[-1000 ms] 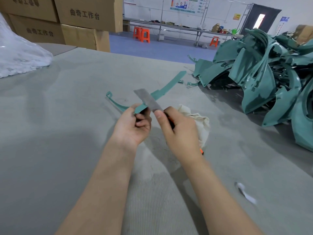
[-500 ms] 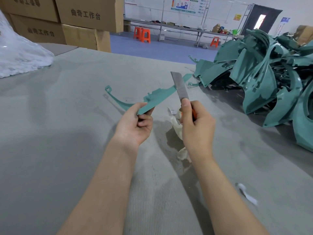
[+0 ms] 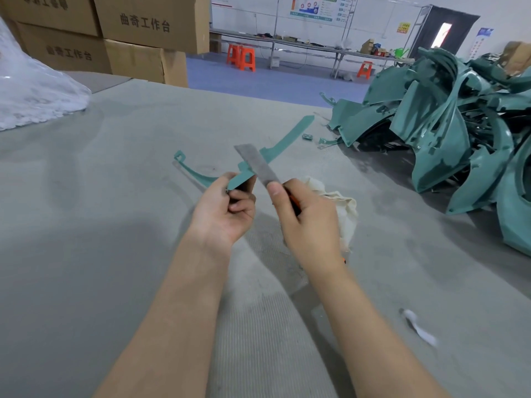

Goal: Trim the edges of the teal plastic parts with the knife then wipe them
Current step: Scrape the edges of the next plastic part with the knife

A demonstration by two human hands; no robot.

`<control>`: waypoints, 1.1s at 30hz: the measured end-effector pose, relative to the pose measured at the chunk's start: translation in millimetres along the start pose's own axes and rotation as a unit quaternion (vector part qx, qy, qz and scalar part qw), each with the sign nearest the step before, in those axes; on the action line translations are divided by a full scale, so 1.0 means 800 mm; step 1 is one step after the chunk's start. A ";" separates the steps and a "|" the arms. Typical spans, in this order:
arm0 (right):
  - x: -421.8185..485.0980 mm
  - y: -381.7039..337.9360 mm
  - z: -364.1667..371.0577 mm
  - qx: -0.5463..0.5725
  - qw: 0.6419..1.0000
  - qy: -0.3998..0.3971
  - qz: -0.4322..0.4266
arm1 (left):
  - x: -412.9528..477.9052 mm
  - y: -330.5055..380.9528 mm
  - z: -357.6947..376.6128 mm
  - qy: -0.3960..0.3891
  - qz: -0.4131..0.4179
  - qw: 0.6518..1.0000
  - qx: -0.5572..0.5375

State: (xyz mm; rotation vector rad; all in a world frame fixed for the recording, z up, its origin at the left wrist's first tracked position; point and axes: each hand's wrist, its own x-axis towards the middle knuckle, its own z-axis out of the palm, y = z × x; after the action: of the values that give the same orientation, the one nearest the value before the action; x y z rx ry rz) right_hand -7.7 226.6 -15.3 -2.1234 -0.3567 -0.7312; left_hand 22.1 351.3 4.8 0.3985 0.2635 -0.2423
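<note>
My left hand [image 3: 227, 209] grips a long, thin teal plastic strip [image 3: 287, 137] near its middle; one end curves left to a small hook, the other reaches up right over the table. My right hand [image 3: 309, 216] holds a knife [image 3: 257, 165] with a flat grey blade and an orange handle, thumb pressed along the blade. The blade lies across the strip's edge just right of my left fingers. A crumpled cream cloth [image 3: 342, 205] lies on the table behind my right hand, partly hidden by it.
A big heap of teal plastic parts [image 3: 448, 133] fills the right side of the grey felt table [image 3: 100, 214]. Cardboard boxes [image 3: 138, 33] and a white plastic bag [image 3: 31, 93] stand at the back left. A white scrap [image 3: 418, 327] lies near my right forearm.
The knife, held upright away from the strip half a second ago, has swung back left and down onto the strip's edge beside my left hand. My left hand has barely moved.
</note>
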 end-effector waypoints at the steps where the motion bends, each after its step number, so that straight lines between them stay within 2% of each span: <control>1: -0.001 -0.002 0.001 -0.018 1.000 -0.007 -0.015 | 0.000 0.000 0.000 0.006 0.007 1.000 -0.002; 5: -0.006 -0.007 0.006 -0.040 0.996 -0.049 -0.066 | 0.000 -0.002 -0.003 0.035 0.034 0.998 -0.046; 8: -0.009 -0.009 0.010 -0.027 0.992 -0.072 -0.097 | -0.005 -0.003 -0.003 0.022 0.046 0.997 -0.058; 11: -0.006 -0.007 0.008 -0.007 0.997 -0.028 -0.066 | -0.003 0.000 0.000 0.026 0.036 0.997 -0.062; 14: -0.001 -0.003 0.001 0.030 0.999 0.042 -0.018 | -0.002 0.002 0.001 -0.001 -0.021 0.997 -0.073; 19: 0.003 0.002 -0.008 0.038 0.995 0.091 -0.013 | -0.008 -0.009 0.004 -0.030 -0.078 0.994 -0.072; 24: 0.004 0.005 -0.013 0.033 0.995 0.092 -0.026 | -0.004 -0.018 0.002 -0.033 -0.126 0.990 -0.048; 33: 0.001 0.003 -0.006 -0.009 0.996 0.053 -0.065 | -0.010 -0.020 0.007 -0.023 -0.070 0.995 -0.060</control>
State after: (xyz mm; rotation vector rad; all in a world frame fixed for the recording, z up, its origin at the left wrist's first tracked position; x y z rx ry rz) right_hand -7.9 221.7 -13.9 -2.0830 -0.4362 -0.9217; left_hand 11.2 336.0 6.7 0.2560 0.2604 -0.3717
